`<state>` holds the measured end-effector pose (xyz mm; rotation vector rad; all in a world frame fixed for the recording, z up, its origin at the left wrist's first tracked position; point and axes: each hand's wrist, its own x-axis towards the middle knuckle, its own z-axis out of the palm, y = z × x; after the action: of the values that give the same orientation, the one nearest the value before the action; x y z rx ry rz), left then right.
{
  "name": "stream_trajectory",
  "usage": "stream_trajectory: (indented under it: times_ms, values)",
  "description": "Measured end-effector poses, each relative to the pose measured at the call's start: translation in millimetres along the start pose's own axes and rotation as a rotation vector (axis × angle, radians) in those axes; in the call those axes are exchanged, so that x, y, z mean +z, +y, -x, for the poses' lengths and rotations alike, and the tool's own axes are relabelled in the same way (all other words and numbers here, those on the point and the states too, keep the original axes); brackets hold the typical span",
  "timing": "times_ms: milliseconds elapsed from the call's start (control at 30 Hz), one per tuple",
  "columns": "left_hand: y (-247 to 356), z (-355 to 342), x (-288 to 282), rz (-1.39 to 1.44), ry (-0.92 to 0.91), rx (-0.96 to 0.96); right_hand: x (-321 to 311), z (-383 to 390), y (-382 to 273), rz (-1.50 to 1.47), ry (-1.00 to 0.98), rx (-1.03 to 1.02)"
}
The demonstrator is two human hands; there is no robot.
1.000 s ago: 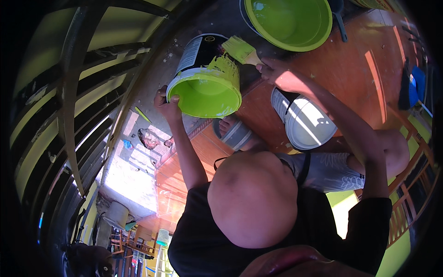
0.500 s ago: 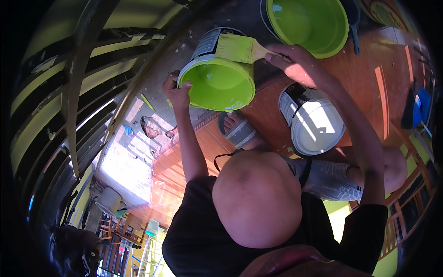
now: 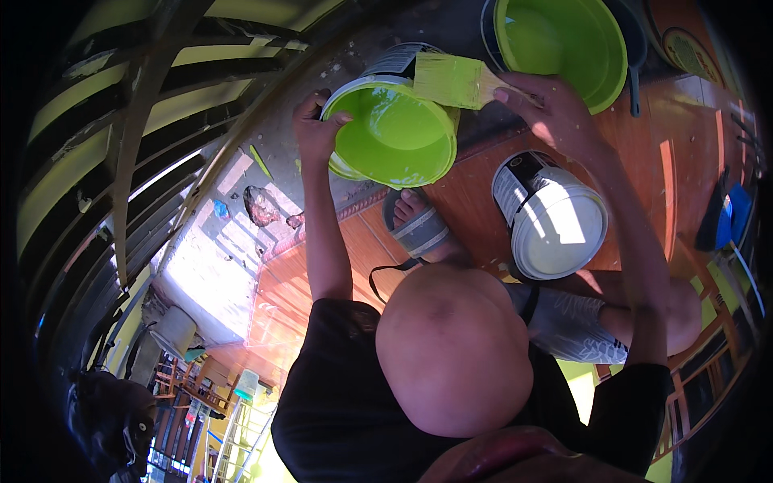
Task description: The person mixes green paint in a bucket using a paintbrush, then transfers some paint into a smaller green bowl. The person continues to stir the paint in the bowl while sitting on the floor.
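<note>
My left hand (image 3: pixel 316 133) grips the left rim of a tilted bucket (image 3: pixel 390 137), thumb over the edge; its inside is coated bright green. My right hand (image 3: pixel 555 113) holds the wooden handle of a wide paintbrush (image 3: pixel 447 80), whose green-coated bristles lie across the bucket's upper right rim. Just beyond that hand is a green basin (image 3: pixel 555 48) with green liquid in it. Below the right forearm's inner side lies a white bucket (image 3: pixel 555 233), its pale end in striped sunlight.
My bent knee (image 3: pixel 451 346) fills the lower middle, with my sandalled foot (image 3: pixel 415 217) below the bucket. Dark railings (image 3: pixel 121 177) curve along the left. Debris (image 3: pixel 262 205) lies on the concrete left of the reddish floor (image 3: pixel 475 209). A blue dustpan (image 3: pixel 733 217) is far right, chairs lower left.
My right hand and brush have moved right and lower along the bucket's rim. The held bucket and left hand have shifted up and right in view, and the surroundings have shifted too.
</note>
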<state>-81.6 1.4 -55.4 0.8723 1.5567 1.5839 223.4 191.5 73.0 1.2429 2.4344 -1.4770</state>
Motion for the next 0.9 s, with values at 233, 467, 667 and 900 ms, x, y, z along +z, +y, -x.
stream_trajectory:
  times_ms: [233, 467, 667, 900]
  values:
    - [3, -11, -3, -0.080, -0.096, -0.002, -33, 9, -5, 0.184, 0.057, -0.174]
    - [5, -18, -1, -0.056, -0.118, 0.012, -41, -39, -10, 0.225, 0.026, -0.323]
    - [5, -16, -2, -0.113, -0.096, -0.040, -49, -56, -40, 0.389, -0.020, -0.416]
    - [2, -20, 0, -0.109, -0.107, -0.072, -66, -55, -73, 0.562, -0.056, -0.482]
